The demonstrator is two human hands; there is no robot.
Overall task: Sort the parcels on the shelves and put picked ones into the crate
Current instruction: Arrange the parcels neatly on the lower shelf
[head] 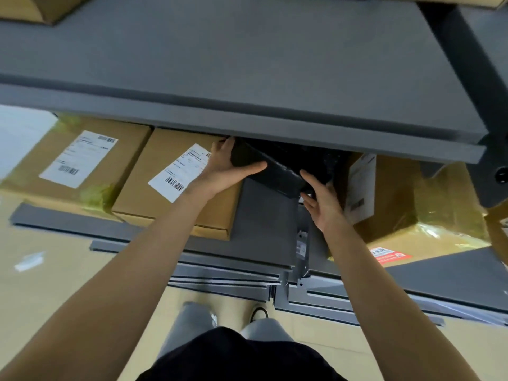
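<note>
A flat black parcel (277, 167) lies tilted on the lower shelf (264, 215), its back part hidden under the upper shelf (247, 78). My left hand (226, 167) grips its left end, thumb along the front edge. My right hand (323, 200) holds its right front corner, fingers underneath. Left of the black parcel sits a brown cardboard parcel (165, 185) with a white barcode label, touching my left wrist. No crate is in view.
Another labelled cardboard box (74, 158) lies further left. A taped cardboard box (398, 199) with a side label stands right of my right hand. More cardboard sits on the upper shelf's far left (46, 8). A dark upright post (478, 78) stands at right. My legs and the tan floor are below.
</note>
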